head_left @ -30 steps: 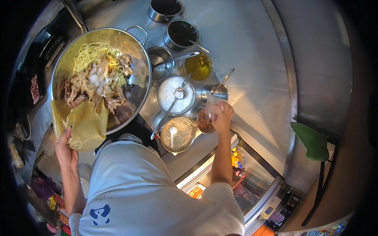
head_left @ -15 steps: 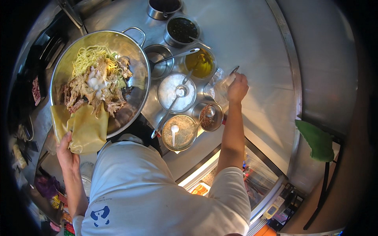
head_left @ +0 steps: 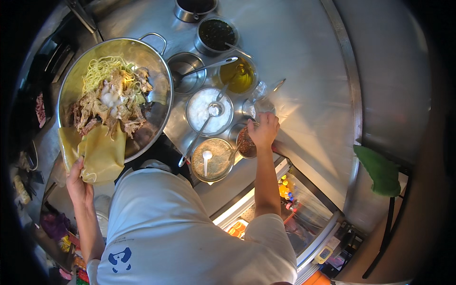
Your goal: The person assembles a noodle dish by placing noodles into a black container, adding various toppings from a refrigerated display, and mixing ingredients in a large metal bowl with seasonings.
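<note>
My left hand point(head_left: 80, 179) pinches a yellow cloth point(head_left: 103, 154) folded over the near rim of a wide metal pan point(head_left: 164, 102). Inside the pan lie pale yellow noodles point(head_left: 102, 73) and a heap of brown, shredded-looking meat point(head_left: 114, 107) with white stuff on top. Over the right edge of a small pot of reddish-brown seasoning point(head_left: 246, 146) is my right hand point(head_left: 265, 130), its thumb apart from the bent fingers. The hand covers part of that pot, and nothing shows plainly in its grasp.
Beside the pan stand a bowl of white granules point(head_left: 202, 102) with a ladle, a tan powder pot point(head_left: 216, 168) with a white spoon, a yellow oil pot point(head_left: 230, 80), a dark sauce pot point(head_left: 216, 35) and a clear container point(head_left: 261, 107). A lit glass case point(head_left: 304, 209) lies at the lower right.
My right hand has let go of the utensil at the clear container and moved down-left to the reddish-brown seasoning pot. My left hand keeps its hold on the cloth.
</note>
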Action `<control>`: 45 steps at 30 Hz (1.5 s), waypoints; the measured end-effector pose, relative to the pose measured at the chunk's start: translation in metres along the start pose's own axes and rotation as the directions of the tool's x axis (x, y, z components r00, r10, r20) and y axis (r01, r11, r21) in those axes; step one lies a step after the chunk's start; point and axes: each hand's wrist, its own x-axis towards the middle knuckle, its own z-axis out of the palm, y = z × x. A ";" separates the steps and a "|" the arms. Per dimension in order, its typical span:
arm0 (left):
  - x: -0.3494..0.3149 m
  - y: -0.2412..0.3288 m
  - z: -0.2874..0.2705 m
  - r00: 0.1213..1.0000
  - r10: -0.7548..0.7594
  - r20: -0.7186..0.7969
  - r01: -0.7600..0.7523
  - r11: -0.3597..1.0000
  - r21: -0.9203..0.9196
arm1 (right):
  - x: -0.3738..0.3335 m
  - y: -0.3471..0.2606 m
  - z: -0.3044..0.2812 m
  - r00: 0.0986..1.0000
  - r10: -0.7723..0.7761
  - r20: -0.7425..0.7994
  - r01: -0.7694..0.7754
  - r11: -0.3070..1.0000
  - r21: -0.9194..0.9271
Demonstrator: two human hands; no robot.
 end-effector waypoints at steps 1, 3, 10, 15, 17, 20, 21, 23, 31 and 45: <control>0.000 0.000 0.000 1.000 0.002 0.002 -0.002 1.000 0.006 | -0.001 0.000 0.003 1.000 0.005 0.006 -0.005 1.000 -0.027; 0.004 -0.002 -0.002 1.000 0.007 0.007 -0.007 1.000 0.017 | -0.002 0.001 0.011 1.000 0.017 0.018 -0.015 0.997 -0.082; 0.001 0.000 0.002 0.999 0.004 0.039 -0.003 1.000 -0.006 | -0.011 -0.009 -0.003 0.998 -0.039 0.040 0.043 0.992 -0.122; 0.002 0.004 0.004 0.999 -0.004 0.045 0.004 1.000 -0.004 | -0.006 -0.036 -0.018 0.997 0.080 -0.008 -0.080 0.997 -0.014; -0.004 0.011 0.016 0.999 -0.008 0.050 0.008 1.000 0.000 | 0.005 -0.055 -0.021 0.998 0.046 -0.052 -0.044 0.998 0.042; 0.002 0.013 0.011 0.996 -0.053 0.073 0.054 0.998 -0.016 | 0.035 -0.108 -0.024 0.987 0.145 0.075 -0.163 0.902 0.401; 0.004 0.014 0.011 0.994 -0.057 0.092 0.059 0.998 -0.016 | 0.046 -0.119 -0.021 0.995 0.050 0.082 -0.076 0.934 0.350; 0.005 0.015 0.013 0.991 -0.061 0.118 0.064 0.998 -0.016 | 0.068 -0.142 -0.020 0.987 -0.054 0.153 -0.016 0.908 0.419; 0.005 0.015 0.015 0.987 -0.040 0.157 0.049 0.997 -0.054 | 0.146 -0.144 0.026 0.922 0.381 -0.067 -0.304 0.821 0.483; 0.003 -0.013 0.006 0.973 0.146 0.179 -0.133 0.987 -0.086 | 0.018 -0.124 -0.040 0.869 0.354 0.346 -0.440 0.873 0.211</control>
